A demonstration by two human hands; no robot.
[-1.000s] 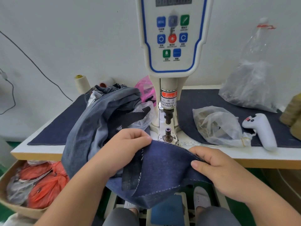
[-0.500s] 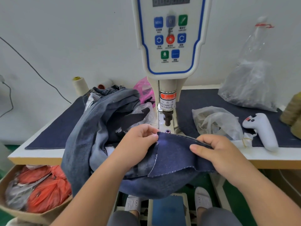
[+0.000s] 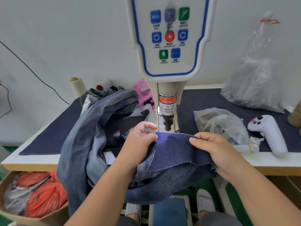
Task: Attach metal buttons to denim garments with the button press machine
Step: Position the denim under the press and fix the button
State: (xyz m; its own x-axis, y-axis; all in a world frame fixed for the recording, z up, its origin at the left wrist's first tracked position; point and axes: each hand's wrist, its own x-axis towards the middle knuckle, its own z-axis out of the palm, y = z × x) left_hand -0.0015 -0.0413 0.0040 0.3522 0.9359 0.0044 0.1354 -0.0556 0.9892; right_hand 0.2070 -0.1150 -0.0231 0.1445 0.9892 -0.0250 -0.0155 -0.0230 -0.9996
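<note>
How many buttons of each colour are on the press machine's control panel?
Blue buttons: 5
Green buttons: 2
Red button: 1
Total: 8 on the control panel

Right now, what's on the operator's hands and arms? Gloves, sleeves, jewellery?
Nothing visible. Left hand and right hand are bare, no gloves or finger guards, and no rings show on the fingers. Both forearms are uncovered to the frame edge: no sleeves, watch or wristband.
</note>
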